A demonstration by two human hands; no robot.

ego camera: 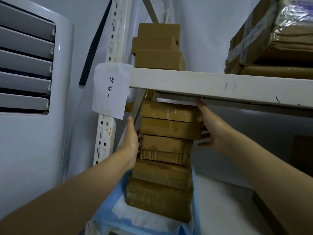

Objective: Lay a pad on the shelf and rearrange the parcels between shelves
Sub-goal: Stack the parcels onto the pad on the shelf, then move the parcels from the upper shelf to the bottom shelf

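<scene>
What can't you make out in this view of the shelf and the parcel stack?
Head view:
- Fingers of the left hand: behind the parcel stack.
- Stack's top: hidden by the upper shelf beam.
- Extent of the blue pad: covered by the stack, cut off at bottom edge.
- The wrapped parcels, upper right: cut by the frame, print blurred.

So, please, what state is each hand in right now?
Left hand: open, pressing the left side of the parcel stack.
Right hand: open, pressing its right side.

Matt brown cardboard parcels [169, 129], scuffed painted-metal shelf [211, 85], blue-edged pad [118, 216]
</scene>
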